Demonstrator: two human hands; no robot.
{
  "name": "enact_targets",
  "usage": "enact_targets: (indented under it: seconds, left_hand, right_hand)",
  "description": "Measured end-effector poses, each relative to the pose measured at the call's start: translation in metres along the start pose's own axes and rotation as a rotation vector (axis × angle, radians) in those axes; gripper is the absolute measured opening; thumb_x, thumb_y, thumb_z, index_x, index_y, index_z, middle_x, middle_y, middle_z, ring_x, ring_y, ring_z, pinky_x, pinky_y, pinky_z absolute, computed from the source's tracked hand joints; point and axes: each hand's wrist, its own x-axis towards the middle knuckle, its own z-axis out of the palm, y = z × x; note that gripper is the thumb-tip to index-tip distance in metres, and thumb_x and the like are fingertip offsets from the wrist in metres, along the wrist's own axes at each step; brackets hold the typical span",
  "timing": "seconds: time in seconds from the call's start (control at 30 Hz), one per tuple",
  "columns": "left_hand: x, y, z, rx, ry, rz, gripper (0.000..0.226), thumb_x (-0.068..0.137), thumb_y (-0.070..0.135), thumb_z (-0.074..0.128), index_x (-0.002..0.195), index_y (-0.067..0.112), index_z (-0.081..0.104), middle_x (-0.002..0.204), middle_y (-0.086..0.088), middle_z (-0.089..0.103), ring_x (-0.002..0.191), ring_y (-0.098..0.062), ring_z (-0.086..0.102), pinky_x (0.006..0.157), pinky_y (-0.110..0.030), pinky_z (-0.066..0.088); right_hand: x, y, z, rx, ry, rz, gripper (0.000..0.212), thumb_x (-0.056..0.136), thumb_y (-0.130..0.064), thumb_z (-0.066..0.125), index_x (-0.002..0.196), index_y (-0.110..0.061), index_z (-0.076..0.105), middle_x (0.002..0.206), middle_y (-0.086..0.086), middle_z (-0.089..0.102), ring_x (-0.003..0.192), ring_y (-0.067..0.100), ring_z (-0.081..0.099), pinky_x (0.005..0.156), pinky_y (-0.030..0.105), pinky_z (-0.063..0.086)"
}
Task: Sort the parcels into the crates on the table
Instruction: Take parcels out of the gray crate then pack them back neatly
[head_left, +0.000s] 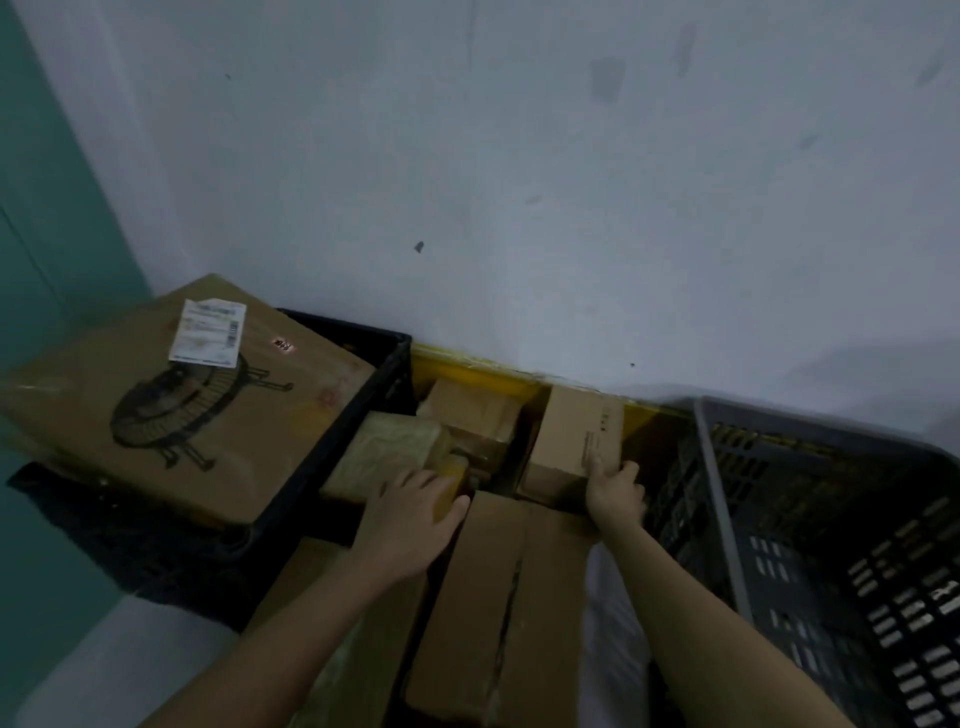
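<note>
A yellow crate (467, 366) against the wall holds several cardboard parcels. My left hand (410, 525) grips a small yellowish parcel (452, 480) beside a pale wrapped parcel (384, 452). My right hand (615, 491) grips the near lower corner of an upright brown box (576, 436) at the crate's right side. Another brown box (467, 410) lies at the back of the crate. In front lies a long taped cardboard box (498, 597).
A black crate (363, 415) on the left carries a large cardboard box (182, 410) with a fan drawing and a white label. A grey slotted crate (810, 519) stands on the right. The white wall rises right behind the crates.
</note>
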Motion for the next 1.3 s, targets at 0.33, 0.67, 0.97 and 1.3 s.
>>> enact_targets:
  seconds: [0.33,0.67,0.97,1.3]
  left_hand:
    - [-0.037,0.011,0.009,-0.295,0.122,0.045,0.048,0.102,0.054,0.033,0.143,0.032,0.045,0.144,0.011,0.047,0.136,-0.011,0.036,0.113,-0.037,0.033]
    - [-0.054,0.048,0.038,-0.557,-0.078,-0.067,0.055,0.1,0.051,0.043,0.151,0.03,0.034,0.161,0.006,0.022,0.147,-0.017,0.024,0.117,-0.045,0.03]
    - [-0.048,0.068,0.042,-0.582,-0.143,-0.224,0.068,0.101,0.042,0.047,0.158,0.019,0.016,0.165,-0.003,0.007,0.15,-0.028,0.014,0.119,-0.05,0.023]
    - [-0.056,0.076,0.045,-0.719,-0.135,-0.393,0.073,0.098,0.033,0.055,0.158,0.019,0.014,0.161,-0.009,0.023,0.142,-0.034,0.032,0.113,-0.051,0.035]
  right_hand:
    - [-0.027,-0.008,-0.034,0.155,0.145,-0.15,0.042,0.101,-0.023,0.05,0.138,-0.01,0.037,0.14,0.018,0.045,0.123,0.037,0.049,0.098,0.053,0.048]
    - [-0.091,0.053,-0.005,0.244,-0.01,-0.082,0.021,0.098,-0.026,0.057,0.112,-0.025,0.042,0.106,-0.004,0.055,0.085,0.008,0.056,0.061,0.026,0.046]
    - [-0.143,0.088,-0.005,0.251,-0.367,0.065,0.062,0.098,-0.05,0.051,0.148,-0.022,0.027,0.135,0.002,0.05,0.088,0.003,0.054,0.06,0.013,0.048]
    - [-0.172,0.102,-0.022,0.354,-0.354,0.06,0.059,0.101,-0.032,0.054,0.152,-0.023,0.026,0.147,0.009,0.046,0.124,0.029,0.055,0.105,0.047,0.047]
